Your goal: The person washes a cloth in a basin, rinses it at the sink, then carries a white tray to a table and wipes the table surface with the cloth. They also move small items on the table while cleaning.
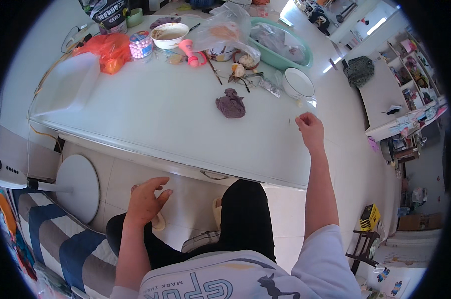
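Observation:
My right hand (309, 126) is over the right edge of the white table (154, 112), thumb and fingertips pinched together. Whether something small is between them I cannot tell. Just beyond it stands a white bowl (298, 83) with a dark rim, and a small pale scrap (299, 102) lies in front of the bowl. A crumpled purple-brown cloth (231, 104) rests on the tabletop to the left of this hand. My left hand (148, 200) hangs in front of the table, above my lap, fingers apart and holding nothing.
Along the table's far side are a green basin (307, 56) with plastic bags, a bowl with brown residue (170, 35), a pink toy (190, 54), a jar of pink pellets (141, 45), an orange bag (111, 48) and a white plastic bin (70, 86). A fan base (78, 187) stands lower left.

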